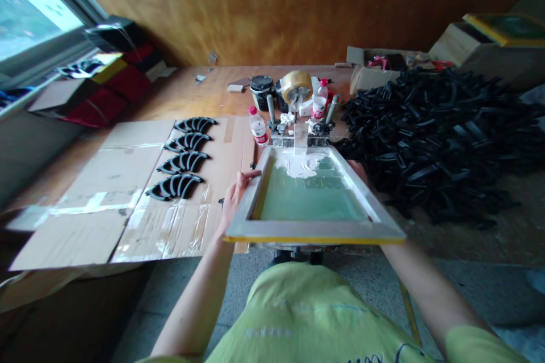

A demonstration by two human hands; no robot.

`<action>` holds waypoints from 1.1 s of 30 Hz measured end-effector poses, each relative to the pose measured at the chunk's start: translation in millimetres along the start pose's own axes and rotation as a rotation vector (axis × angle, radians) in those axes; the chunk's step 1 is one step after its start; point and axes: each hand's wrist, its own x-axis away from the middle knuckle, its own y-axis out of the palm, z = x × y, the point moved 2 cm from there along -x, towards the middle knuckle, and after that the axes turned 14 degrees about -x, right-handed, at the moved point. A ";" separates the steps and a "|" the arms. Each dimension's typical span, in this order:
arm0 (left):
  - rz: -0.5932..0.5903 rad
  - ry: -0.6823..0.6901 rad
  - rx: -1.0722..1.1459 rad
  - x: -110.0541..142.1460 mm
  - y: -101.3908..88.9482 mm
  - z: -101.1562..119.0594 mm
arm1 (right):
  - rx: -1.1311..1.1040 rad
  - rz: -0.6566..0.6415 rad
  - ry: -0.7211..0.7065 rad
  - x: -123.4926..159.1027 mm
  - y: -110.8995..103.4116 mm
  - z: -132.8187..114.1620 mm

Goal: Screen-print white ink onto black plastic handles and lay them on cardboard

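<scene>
A screen printing frame point(315, 230) tilts up in front of me, its near edge raised over the table edge. White ink point(298, 165) lies smeared across the far part of its green mesh. My left hand point(233, 199) is closed at the frame's left side, with a fingertip over the rim; part of the palm is hidden by the frame. On the right side, my right hand point(358, 171) shows only in part and blurred beyond the rim, its fingers hidden. Behind the frame stands a hinge clamp point(300, 139) with upright metal rods.
Several black curved slatted parts point(181, 163) lie in a column on flattened cardboard point(145, 227) at left. A large heap of black plastic parts point(443, 136) covers the right side. Bottles with red caps point(258, 126), a tub point(261, 91) and a tape roll point(297, 86) stand behind.
</scene>
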 end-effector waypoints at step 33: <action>-0.136 -0.234 0.009 15.8 32.6 -104.7 | 0.001 -0.334 -0.444 -3.3 29.1 -94.1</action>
